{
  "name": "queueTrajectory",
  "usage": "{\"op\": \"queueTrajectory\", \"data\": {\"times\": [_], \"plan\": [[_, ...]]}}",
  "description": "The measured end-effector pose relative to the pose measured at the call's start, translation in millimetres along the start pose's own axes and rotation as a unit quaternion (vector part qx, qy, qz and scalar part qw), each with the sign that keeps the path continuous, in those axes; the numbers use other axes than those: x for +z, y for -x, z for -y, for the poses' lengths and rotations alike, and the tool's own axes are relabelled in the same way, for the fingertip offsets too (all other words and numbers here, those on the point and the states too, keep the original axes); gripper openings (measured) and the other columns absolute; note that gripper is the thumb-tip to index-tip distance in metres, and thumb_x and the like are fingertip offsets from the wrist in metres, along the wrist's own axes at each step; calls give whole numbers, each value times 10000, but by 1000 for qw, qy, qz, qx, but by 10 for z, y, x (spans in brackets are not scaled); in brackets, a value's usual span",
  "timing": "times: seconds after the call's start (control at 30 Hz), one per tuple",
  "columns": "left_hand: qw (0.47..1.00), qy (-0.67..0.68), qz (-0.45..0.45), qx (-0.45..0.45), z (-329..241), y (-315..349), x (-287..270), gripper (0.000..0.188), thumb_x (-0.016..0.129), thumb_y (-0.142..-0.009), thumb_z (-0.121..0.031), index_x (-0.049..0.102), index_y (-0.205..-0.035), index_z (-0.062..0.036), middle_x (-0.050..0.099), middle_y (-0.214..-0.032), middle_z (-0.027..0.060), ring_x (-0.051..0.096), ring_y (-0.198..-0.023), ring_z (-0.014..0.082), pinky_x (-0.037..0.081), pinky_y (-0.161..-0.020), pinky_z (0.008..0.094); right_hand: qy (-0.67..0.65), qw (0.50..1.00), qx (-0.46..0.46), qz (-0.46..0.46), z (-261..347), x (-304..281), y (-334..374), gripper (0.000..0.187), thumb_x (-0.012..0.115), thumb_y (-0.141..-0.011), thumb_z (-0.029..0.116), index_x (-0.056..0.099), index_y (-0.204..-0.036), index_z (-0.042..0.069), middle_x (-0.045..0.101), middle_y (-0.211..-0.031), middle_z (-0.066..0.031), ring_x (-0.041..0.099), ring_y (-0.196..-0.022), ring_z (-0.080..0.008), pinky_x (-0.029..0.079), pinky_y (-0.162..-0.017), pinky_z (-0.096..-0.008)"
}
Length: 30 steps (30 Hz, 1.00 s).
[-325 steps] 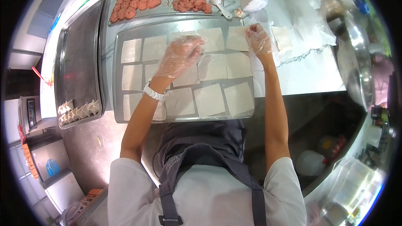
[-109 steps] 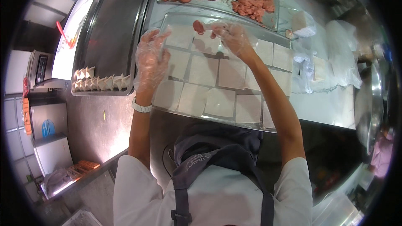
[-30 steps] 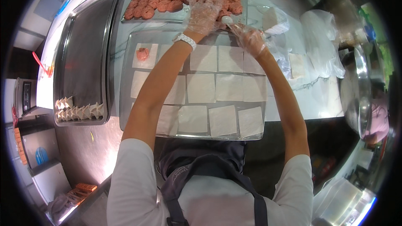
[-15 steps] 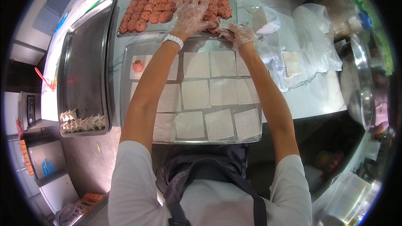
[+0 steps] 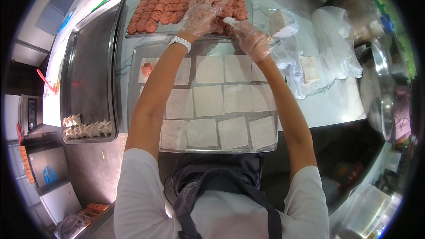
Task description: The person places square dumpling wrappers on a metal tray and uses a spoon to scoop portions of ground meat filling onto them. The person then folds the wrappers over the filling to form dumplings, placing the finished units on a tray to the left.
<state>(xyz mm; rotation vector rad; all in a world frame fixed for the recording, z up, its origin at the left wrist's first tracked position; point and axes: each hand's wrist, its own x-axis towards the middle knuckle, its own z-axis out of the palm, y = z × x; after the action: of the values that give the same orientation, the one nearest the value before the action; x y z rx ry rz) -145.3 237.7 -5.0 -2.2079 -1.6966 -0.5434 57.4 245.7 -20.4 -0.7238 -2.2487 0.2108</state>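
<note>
My left hand (image 5: 203, 15), in a clear plastic glove, is spread open over the rows of pink meat portions (image 5: 166, 0) on the far tray (image 5: 166, 28). In my right hand (image 5: 254, 42), also gloved, is a pale spoon-like tool (image 5: 230, 21), its rounded end pointing toward the meat at that tray's near right. Between my forearms and the table's near edge lies a metal tray (image 5: 217, 151) with rows of square dough wrappers (image 5: 209, 68). One meat portion (image 5: 147, 68) sits on the wrapper at its far left; my left arm hides some of the others.
On the left stands a long dark tray (image 5: 88, 75) with several folded dumplings (image 5: 88, 129) at its near end. To the right are a wrapped stack of wrappers (image 5: 281, 23), a single wrapper (image 5: 310, 69), a plastic bag (image 5: 334, 35) and a large metal bowl (image 5: 385, 93).
My right hand has turned and drawn slightly back from the meat, and the tool's rounded end now shows. My left hand has shifted slightly right over the meat.
</note>
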Motion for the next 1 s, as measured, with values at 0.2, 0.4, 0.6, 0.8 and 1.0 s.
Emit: {"op": "queueTrajectory", "data": {"times": [0.2, 0.4, 0.6, 0.8, 1.0], "plan": [[1000, -6, 8, -5, -29, 23, 14, 879, 802, -620, -319, 366, -1373, -195, 398, -1387, 95, 314, -1328, 290, 260, -1044, 582, 184, 957, -224, 24, -331, 205, 213, 263, 530, -813, 71, 544, -1073, 37, 628, -883, -164, 620, -761, -320, 514, -692, -390], [1000, -17, -12, -23, 11, 98, 29, 868, 799, -619, -330, 382, -1363, -168, 417, -1371, 99, 359, -1294, 290, 252, -1034, 606, 33, 998, 31, 42, -125, 34, 46, 155, 533, -876, 142, 530, -961, 13, 620, -853, -185, 629, -732, -332, 521, -674, -377], [987, 105, -12, -119, 0, 106, -20, 898, 786, -616, -405, 374, -1380, -176, 376, -1402, 105, 328, -1314, 280, 250, -1064, 531, -612, 641, 438, -153, -286, 213, 74, 186, 507, -907, 95, 486, -979, -75, 577, -936, -207, 651, -779, -317, 585, -653, -340], [992, 89, -17, -92, -62, 119, -54, 951, 772, -570, -543, 389, -1375, -209, 355, -1417, 95, 373, -1287, 259, 297, -1041, 481, -663, 571, 453, -171, -350, 236, 44, 249, 462, -921, 62, 406, -1047, -145, 552, -1001, -249, 647, -836, -334, 593, -671, -327], [972, 200, -28, -121, -102, 47, 49, 927, 745, -584, -578, 401, -1368, -222, 313, -1449, 99, 314, -1327, 289, 221, -1060, 542, -735, 532, 405, -118, -231, 128, 106, 253, 357, -956, 65, 375, -1089, -150, 550, -1025, -249, 640, -879, -337, 585, -714, -307]]}}
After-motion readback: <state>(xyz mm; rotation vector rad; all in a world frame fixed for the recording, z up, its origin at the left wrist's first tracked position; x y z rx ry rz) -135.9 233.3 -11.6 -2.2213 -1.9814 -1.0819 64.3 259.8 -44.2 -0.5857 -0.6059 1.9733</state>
